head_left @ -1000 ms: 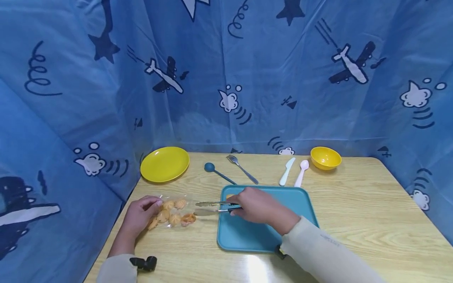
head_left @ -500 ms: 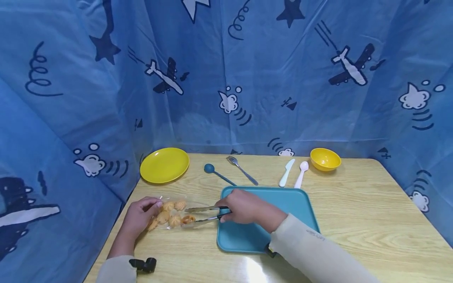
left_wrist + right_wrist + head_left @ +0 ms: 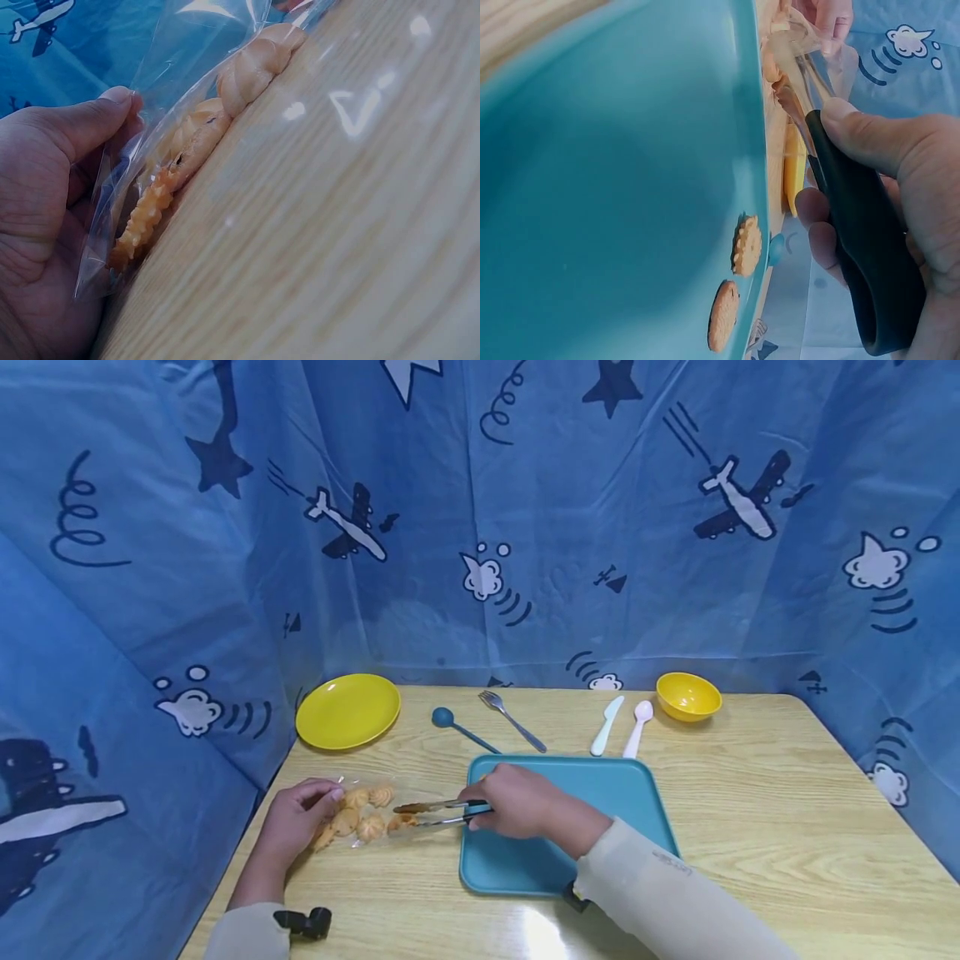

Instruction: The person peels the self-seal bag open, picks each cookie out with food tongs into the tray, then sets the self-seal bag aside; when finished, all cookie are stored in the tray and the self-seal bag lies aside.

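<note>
My left hand (image 3: 298, 817) pinches the edge of a clear plastic bag (image 3: 199, 45) lying on the table at the left. Inside the bag are several golden-brown cookies (image 3: 371, 827), piped and ridged in shape. My right hand (image 3: 517, 802) grips the black handles of metal tongs (image 3: 866, 232), held over the left edge of a teal tray (image 3: 525, 870). The tong tips reach into the bag's right end, at the rightmost cookie (image 3: 402, 821). In the right wrist view, a ridged cookie (image 3: 748, 246) and a smoother oval cookie (image 3: 724, 316) lie on the tray.
A yellow plate (image 3: 348, 712) sits at the back left, an orange-yellow bowl (image 3: 688, 697) at the back right. Between them lie a dark teal spoon (image 3: 444, 718), a fork (image 3: 513, 722), a pale green knife (image 3: 607, 727) and a pink spoon (image 3: 638, 729). Blue patterned curtain surrounds the table.
My right hand has moved left, carrying the tong tips into the bag. The tips have drawn closer together around the rightmost cookie. My left hand stays in place on the bag.
</note>
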The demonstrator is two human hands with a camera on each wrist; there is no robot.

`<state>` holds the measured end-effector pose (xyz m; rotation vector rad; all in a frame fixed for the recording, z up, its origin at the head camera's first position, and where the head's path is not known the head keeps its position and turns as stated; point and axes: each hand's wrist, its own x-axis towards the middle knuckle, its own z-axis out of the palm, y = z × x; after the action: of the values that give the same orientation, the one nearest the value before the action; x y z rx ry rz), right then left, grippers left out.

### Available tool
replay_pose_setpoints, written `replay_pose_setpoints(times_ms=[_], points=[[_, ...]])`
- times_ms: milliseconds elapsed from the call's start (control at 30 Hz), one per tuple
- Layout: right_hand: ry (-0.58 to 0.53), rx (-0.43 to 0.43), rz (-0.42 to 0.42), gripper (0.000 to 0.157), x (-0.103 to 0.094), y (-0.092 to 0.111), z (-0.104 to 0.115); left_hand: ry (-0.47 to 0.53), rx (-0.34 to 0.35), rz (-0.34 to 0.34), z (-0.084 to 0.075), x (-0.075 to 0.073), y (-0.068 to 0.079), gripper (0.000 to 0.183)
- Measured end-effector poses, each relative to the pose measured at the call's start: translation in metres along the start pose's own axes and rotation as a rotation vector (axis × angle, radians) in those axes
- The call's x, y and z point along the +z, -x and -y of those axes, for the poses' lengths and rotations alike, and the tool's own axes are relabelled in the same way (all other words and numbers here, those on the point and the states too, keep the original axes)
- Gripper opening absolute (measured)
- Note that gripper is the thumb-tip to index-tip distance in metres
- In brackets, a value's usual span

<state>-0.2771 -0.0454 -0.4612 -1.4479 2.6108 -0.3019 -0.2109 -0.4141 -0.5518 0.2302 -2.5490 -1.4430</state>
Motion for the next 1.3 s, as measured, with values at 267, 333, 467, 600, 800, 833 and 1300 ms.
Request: replay_pose_setpoints(times_ms=[267,333,467,600,800,833,1300], points=[[-0.026,0.020,-0.004,0.040,-0.003,0.006,-0.003,-0.021,0.008,-0.002,0.000,-0.001,0.000,0.034],[-0.034,0.024,-0.010,0.040,-0.004,0.008,-0.004,-0.002,0.002,-0.003,-0.001,0.000,0.000,0.033],[-0.075,0.034,-0.045,0.039,-0.010,0.017,-0.008,0.013,0.013,0.004,-0.002,0.000,0.001,0.032],[-0.102,0.042,-0.102,0.038,-0.018,0.036,-0.019,0.007,0.029,0.002,-0.001,0.000,0.001,0.031],[-0.087,0.130,-0.149,0.041,-0.033,0.085,-0.047,-0.023,0.027,0.002,0.000,-0.001,0.001,0.033],[-0.077,0.156,-0.154,0.041,-0.035,0.095,-0.053,-0.028,0.028,0.002,-0.001,0.000,0.001,0.033],[-0.029,0.370,-0.144,0.039,-0.040,0.172,-0.101,-0.079,-0.014,0.014,-0.003,0.000,0.001,0.039]])
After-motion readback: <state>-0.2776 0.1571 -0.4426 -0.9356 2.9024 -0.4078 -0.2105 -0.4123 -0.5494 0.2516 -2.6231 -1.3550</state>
